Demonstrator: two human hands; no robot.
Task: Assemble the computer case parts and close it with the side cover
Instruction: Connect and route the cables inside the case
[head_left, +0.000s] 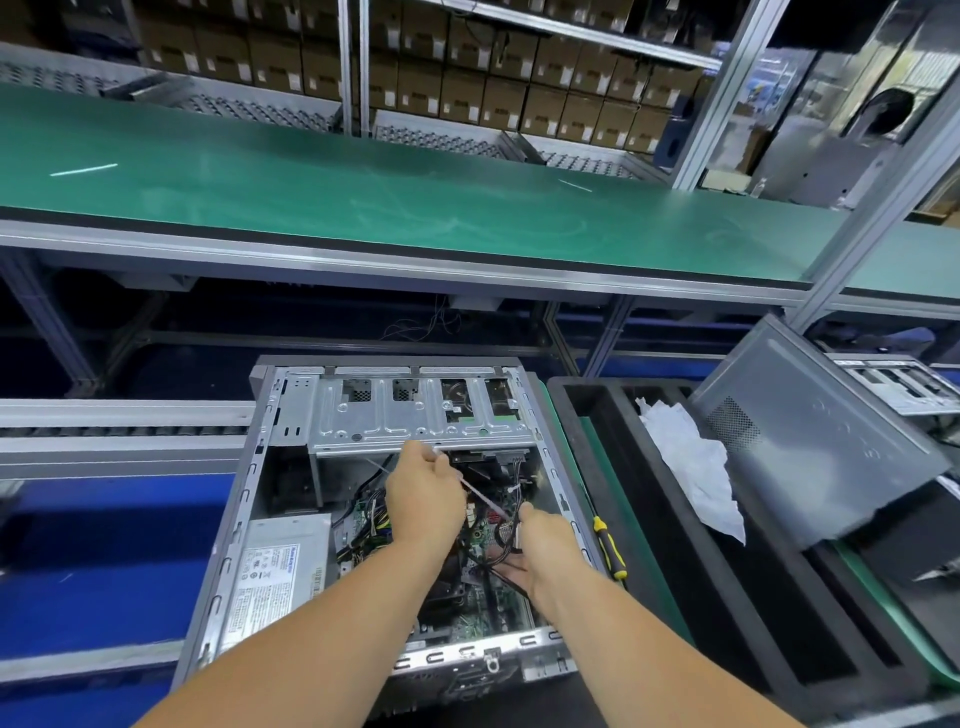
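Fingers (441, 457) of your left hand (423, 501) pinch a white cable tie (480, 493); your right hand (540, 551) grips black cables (498, 535) inside the open case (291, 395). Yanking risks unseating connectors. Side cover (810, 436) leans well right.

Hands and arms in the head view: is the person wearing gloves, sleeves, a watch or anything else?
Nothing worn shows. The left hand and right hand are both bare, with no gloves, rings or wrist strap visible. Both forearms are bare right down to the bottom edge of the picture, so no sleeve or cuff comes into view. No watch, band or marking appears on either wrist.
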